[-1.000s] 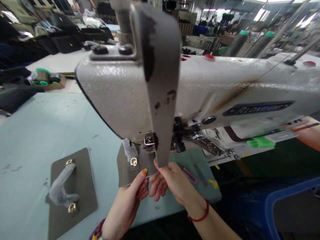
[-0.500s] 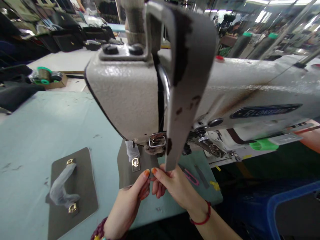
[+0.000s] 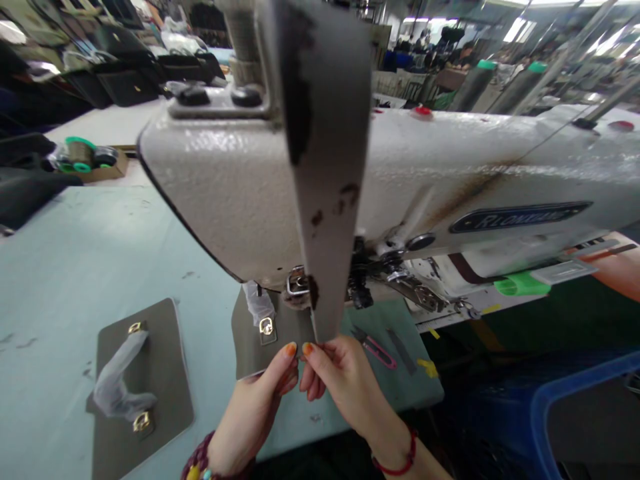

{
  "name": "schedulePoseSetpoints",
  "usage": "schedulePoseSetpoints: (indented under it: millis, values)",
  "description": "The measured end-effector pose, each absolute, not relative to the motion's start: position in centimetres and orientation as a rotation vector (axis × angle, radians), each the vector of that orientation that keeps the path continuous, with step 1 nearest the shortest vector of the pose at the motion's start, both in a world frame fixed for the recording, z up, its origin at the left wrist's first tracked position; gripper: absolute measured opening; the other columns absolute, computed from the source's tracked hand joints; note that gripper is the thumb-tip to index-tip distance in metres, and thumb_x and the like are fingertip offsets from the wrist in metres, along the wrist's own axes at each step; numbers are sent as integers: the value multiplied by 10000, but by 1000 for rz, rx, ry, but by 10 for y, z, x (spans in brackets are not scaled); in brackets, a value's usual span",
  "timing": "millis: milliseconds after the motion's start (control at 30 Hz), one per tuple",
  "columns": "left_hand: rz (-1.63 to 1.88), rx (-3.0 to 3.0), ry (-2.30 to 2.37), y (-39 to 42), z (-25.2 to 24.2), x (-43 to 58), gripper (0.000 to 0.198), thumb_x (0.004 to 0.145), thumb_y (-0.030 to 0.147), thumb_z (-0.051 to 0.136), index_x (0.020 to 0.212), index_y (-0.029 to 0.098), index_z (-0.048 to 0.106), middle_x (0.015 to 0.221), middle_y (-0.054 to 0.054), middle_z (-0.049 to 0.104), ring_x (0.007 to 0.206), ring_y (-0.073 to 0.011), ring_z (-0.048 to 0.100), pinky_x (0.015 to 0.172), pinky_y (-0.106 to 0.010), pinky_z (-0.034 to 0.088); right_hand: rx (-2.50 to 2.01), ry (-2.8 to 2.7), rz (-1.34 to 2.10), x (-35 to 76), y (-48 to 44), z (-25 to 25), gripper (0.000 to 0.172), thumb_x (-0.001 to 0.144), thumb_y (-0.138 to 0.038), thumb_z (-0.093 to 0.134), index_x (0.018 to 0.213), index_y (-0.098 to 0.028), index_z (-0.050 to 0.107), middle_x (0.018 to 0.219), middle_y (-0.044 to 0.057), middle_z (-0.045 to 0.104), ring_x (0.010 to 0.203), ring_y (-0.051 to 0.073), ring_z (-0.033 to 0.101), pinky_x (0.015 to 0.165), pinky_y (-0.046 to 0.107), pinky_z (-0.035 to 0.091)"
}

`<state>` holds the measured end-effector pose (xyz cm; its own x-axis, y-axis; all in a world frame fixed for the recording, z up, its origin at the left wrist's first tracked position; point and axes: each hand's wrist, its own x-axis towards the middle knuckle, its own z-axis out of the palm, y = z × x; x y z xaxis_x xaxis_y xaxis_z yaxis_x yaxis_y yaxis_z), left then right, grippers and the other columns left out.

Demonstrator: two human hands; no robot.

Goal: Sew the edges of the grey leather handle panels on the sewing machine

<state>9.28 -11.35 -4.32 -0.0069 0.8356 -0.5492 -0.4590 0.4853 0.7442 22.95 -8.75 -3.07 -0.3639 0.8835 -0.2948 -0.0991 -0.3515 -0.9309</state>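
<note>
Head view: I am pinching the near edge of a grey panel (image 3: 290,327) with my left hand (image 3: 255,410), its thumb pressing on top and its fingers curling underneath. My right hand (image 3: 345,383) is gripping the same edge just beside it, thumb tip close to the other thumb, fingers folded in. The panel is lying flat on the pale blue-green counter (image 3: 50,267), its far part running under the head of a white sewing machine (image 3: 225,193), which is hiding some of it. A gold buckle (image 3: 267,326) and a plastic wrapping (image 3: 259,303) are showing on the panel. To the left, well apart from my hands, a second grey panel (image 3: 167,373) is resting on the counter, carrying a plastic-wrapped handle (image 3: 115,380). Pink-handled snips (image 3: 381,351) are lying near my right hand, beyond it.
</note>
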Motion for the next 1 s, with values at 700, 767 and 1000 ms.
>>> schedulePoseSetpoints:
  millis: [700, 767, 1000]
  values:
    - [1076, 409, 1156, -89, -46, 81, 356, 739, 439, 760, 693, 93, 691, 642, -27, 577, 633, -130, 453, 605, -263, 412, -1222, -1209, 1665, 218, -65, -26, 447, 896, -476, 566, 590, -149, 569, 510, -8, 586, 450, 78, 535, 481, 171, 441]
    - [1070, 432, 1158, -85, -47, 79, 371, 738, 456, 755, 673, 98, 681, 618, -15, 559, 627, -130, 447, 613, -270, 414, -1229, -1209, 1658, 217, -63, -28, 450, 897, -475, 564, 587, -150, 568, 509, -9, 585, 454, 78, 540, 487, 170, 443]
    - [1119, 510, 1246, -74, -47, 75, 381, 685, 454, 786, 570, 122, 637, 536, 1, 545, 574, -147, 490, 587, -298, 420, -1225, -1155, 1661, 211, -54, -34, 454, 867, -552, 559, 656, -152, 601, 497, -10, 586, 429, 81, 531, 462, 171, 440]
